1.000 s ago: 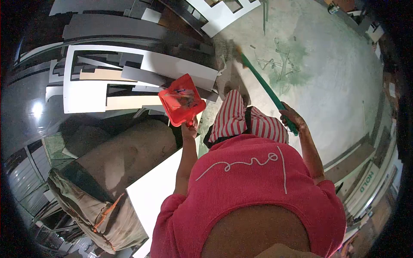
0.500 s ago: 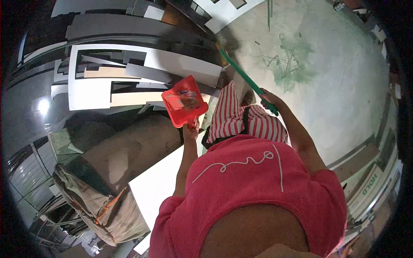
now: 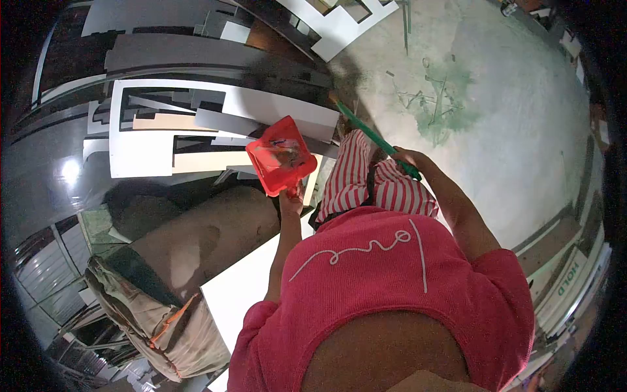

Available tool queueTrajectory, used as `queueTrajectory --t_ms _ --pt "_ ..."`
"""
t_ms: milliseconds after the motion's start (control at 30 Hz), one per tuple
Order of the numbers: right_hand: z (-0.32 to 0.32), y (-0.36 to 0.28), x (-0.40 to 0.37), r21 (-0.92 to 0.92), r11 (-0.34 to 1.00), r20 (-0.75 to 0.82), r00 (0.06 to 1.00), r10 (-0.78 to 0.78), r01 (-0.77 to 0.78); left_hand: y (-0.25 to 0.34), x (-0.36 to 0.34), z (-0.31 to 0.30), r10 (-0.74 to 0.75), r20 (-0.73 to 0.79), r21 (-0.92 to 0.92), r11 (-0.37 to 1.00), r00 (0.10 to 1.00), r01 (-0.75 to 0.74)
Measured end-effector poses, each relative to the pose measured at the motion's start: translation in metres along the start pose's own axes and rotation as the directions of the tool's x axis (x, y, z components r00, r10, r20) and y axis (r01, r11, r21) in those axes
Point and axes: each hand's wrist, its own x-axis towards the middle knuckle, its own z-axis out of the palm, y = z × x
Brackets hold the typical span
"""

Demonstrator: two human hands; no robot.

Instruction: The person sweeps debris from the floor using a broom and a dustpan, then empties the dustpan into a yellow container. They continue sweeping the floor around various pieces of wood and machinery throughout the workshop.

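Note:
My left hand (image 3: 292, 197) is closed round the handle of a red dustpan (image 3: 266, 171), held left of my knees. Greyish dirt and a few small dark scraps (image 3: 286, 154) lie in the pan. On the other side, my right hand (image 3: 413, 159) grips the near end of a long, slim green brush (image 3: 372, 134). It slants away up and to the left, ending in a brownish tip over the floor's edge. Its bristles are hard to make out. The dustpan and the brush are apart.
Cut white and grey sheets (image 3: 140, 153) are stacked at left. Below them lie a brown roll (image 3: 209, 228) and a beige cloth bundle (image 3: 140, 320). A green-stained patch with thin scraps (image 3: 444, 101) marks the concrete floor (image 3: 516, 150). Long boards (image 3: 565, 281) line the right.
The brush's far tip has dropped slightly nearer to me. The dustpan stays almost in place in my left hand. The whole view has shifted a little with my head.

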Motion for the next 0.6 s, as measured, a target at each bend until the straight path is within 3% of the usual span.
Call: queueTrajectory --t_ms 200,267,333,367,433,467,500,567,600 --pt "-0.016 0.020 0.016 0.082 0.991 0.089 0.992 0.094 -0.101 -0.004 0.007 -0.005 -0.009 -0.061 0.012 1.000 0.998 0.010" --pt "-0.017 0.022 0.013 0.032 0.992 0.041 0.992 0.121 -0.122 -0.001 0.019 -0.015 0.000 -0.057 0.004 1.000 0.998 0.000" --pt "-0.014 0.018 -0.004 -0.026 0.995 0.013 0.996 0.092 -0.092 0.008 0.047 -0.048 -0.180 0.207 -0.098 0.974 0.962 0.203" --pt "-0.017 0.024 -0.006 -0.032 0.995 0.006 0.995 0.097 -0.097 0.003 0.040 -0.037 -0.185 0.209 -0.106 0.972 0.960 0.210" --pt "-0.029 0.054 0.004 0.177 0.983 0.025 0.999 -0.044 0.039 -0.003 0.013 -0.007 -0.002 0.080 -0.141 0.990 0.997 0.014" --pt "-0.045 0.079 0.025 0.112 0.993 0.006 0.999 -0.048 0.047 0.001 0.035 -0.034 -0.032 0.193 -0.109 0.993 0.981 0.054" --pt "-0.032 0.063 0.008 0.106 0.994 0.008 0.999 -0.039 0.038 0.000 0.028 -0.030 -0.032 0.187 -0.117 0.992 0.982 0.055" --pt "-0.008 0.033 -0.029 0.164 0.976 -0.077 0.985 0.155 -0.141 0.000 0.018 -0.020 -0.057 0.054 -0.178 0.982 0.997 0.066" --pt "-0.008 0.035 -0.034 0.161 0.976 -0.075 0.984 0.163 -0.149 0.000 0.017 -0.024 -0.073 0.186 -0.158 0.982 0.980 0.103"
